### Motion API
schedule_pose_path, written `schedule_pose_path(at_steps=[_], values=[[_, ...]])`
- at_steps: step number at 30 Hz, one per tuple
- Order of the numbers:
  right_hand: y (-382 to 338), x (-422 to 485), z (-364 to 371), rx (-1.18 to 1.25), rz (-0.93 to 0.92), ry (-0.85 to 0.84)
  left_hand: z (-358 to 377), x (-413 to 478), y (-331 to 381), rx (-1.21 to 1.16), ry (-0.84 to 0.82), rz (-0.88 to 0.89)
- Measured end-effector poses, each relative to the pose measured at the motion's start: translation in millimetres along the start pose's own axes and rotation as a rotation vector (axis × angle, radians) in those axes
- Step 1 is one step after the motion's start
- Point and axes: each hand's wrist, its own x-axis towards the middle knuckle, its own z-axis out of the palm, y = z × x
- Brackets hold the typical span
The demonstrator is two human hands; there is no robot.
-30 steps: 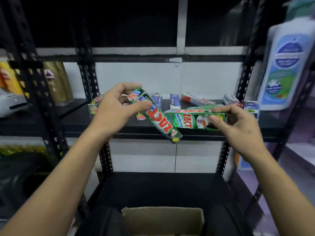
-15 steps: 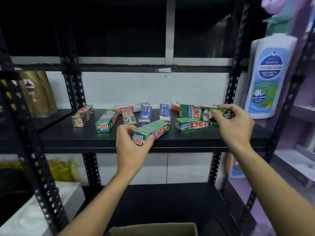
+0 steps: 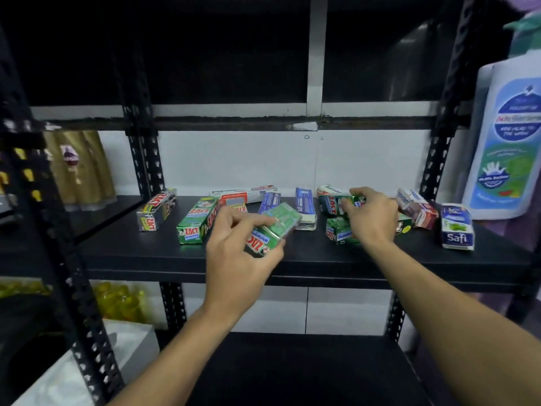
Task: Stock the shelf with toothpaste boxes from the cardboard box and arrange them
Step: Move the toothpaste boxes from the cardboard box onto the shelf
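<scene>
My left hand [image 3: 237, 253] grips a green Zact toothpaste box [image 3: 275, 227] just above the black shelf [image 3: 146, 253], near its middle. My right hand [image 3: 370, 215] holds a second green Zact box [image 3: 332, 203] over a third green box [image 3: 339, 232] that lies on the shelf. Several other toothpaste boxes lie there too: a green one [image 3: 197, 221] and a silver one [image 3: 156, 209] to the left, blue ones [image 3: 303, 200] behind. The cardboard box is out of view.
A Safi box [image 3: 456, 227] and red-white boxes [image 3: 417, 208] lie at the shelf's right end. A large white bottle [image 3: 509, 142] stands to the right, gold pouches [image 3: 79, 168] to the left. Black perforated uprights [image 3: 146, 159] frame the bay. A lower shelf [image 3: 292, 367] lies below.
Both hands moved forward and down to the shelf with their green boxes. The view rose, and the cardboard box dropped out of the bottom of the frame.
</scene>
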Motion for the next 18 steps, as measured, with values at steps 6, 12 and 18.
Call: schedule_pose_path(at_steps=[6, 12, 18], values=[[13.3, 7.7, 24.5, -0.251, -0.184, -0.271, 25.5, 48.3, -23.9, 0.195, -0.167, 0.184], [29.8, 1.1, 27.0, -0.196, -0.244, -0.282, 62.4, 68.5, -51.9, 0.380, -0.384, 0.361], [32.5, -1.8, 20.1, -0.021, -0.161, -0.226, 94.4, 65.8, -62.7, 0.462, -0.572, 0.352]])
